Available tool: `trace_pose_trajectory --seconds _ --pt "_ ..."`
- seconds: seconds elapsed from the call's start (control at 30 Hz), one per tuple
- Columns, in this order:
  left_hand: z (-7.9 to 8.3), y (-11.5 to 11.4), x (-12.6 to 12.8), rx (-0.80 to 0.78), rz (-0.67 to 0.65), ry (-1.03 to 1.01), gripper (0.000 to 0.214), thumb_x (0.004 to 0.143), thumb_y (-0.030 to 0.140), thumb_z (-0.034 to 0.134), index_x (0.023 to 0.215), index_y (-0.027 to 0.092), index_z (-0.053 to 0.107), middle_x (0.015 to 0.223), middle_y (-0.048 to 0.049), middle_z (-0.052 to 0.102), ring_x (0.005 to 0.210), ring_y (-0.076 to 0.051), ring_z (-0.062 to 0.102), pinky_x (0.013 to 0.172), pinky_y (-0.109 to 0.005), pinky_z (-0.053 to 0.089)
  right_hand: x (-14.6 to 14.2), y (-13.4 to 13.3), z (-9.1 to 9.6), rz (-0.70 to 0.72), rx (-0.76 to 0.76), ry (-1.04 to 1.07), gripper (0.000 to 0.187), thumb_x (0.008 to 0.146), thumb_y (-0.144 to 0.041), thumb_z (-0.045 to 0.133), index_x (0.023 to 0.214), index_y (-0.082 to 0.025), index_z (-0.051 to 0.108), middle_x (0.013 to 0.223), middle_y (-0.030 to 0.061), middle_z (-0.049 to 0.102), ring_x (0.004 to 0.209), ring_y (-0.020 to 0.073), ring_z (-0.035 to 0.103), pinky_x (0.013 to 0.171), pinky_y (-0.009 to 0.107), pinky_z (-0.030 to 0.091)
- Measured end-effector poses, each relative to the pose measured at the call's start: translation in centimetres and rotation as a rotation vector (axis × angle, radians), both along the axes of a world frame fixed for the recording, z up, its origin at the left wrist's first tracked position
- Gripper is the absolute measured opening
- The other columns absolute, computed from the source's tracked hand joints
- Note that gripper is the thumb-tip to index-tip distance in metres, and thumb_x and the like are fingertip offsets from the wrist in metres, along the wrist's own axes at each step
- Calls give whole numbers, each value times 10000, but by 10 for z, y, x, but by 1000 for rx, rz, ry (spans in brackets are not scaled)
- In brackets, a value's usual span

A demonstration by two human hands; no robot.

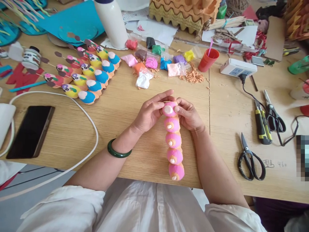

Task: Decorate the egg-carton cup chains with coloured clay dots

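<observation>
A strip of egg-carton cups (173, 140) lies lengthwise before me, its several domes covered in pink clay. The farthest dome carries a wide, flat white clay patch (168, 110); each of the others has a small white lump by a bare orange spot. My left hand (150, 112) grips the far end from the left, thumb and index finger against the pink clay. From the other side my right hand (190, 114) holds the same dome, its thumb pressed beside the white patch. The undersides of both hands' grip are partly hidden.
Finished-looking painted carton strips (94, 75) stand at left behind a phone (30, 132) and white cable. Bagged clay (151, 62), including white clay (144, 79), lies ahead beside a red cup (209, 60). Scissors (251, 161), a cutter (262, 124) and a power strip (238, 67) are at right.
</observation>
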State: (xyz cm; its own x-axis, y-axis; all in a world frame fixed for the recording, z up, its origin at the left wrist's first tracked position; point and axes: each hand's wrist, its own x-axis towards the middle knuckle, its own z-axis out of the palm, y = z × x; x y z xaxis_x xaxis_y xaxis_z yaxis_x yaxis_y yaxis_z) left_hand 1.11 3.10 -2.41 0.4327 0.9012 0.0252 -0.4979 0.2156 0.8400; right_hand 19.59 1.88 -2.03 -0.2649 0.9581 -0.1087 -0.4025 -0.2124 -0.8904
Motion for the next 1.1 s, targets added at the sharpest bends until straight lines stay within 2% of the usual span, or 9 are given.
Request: trace_pose_trajectory --seconds 0.1,0.23,0.53,0.73,0.9,1.1 --pt "0 2 -1 -50 -9 11 479 831 359 812 1300 260 810 1224 -40 817 1230 -244 739 983 -317 601 -2 -1 1 7 19 15 466 662 -488 1062 788 -215 706 720 -58 675 615 81 542 572 199 438" --pt "0 4 -3 -77 -83 -25 486 813 352 839 1293 282 818 1264 -32 821 1261 -252 737 1025 -331 601 -1 0 1 13 15 55 448 667 -476 1060 792 -214 719 706 -54 676 610 83 546 572 194 451" --pt "4 3 -8 83 -187 13 661 715 340 1032 1341 369 821 1391 -25 789 1350 -261 716 1109 -320 595 9 0 -3 43 -33 50 519 609 -545 1060 817 -230 704 700 -51 648 586 102 550 543 218 467" --pt "3 3 -4 44 -143 27 570 740 349 1028 1280 346 847 1277 -20 818 1231 -222 752 1045 -310 607 8 0 -2 47 -39 43 501 601 -514 1072 823 -232 722 731 -53 674 608 98 574 565 211 492" --pt "5 3 -3 -19 -156 27 537 721 327 1034 1231 327 864 1232 -16 828 1139 -192 761 1030 -301 599 7 1 0 49 -32 10 501 598 -513 1075 811 -231 719 733 -46 693 642 111 593 591 223 499" --pt "7 4 -3 -61 -154 -16 498 716 251 1029 1181 356 885 1163 19 831 1055 -129 748 951 -236 601 5 1 1 22 -24 15 477 612 -481 1077 796 -225 719 737 -48 698 637 100 590 613 224 491"
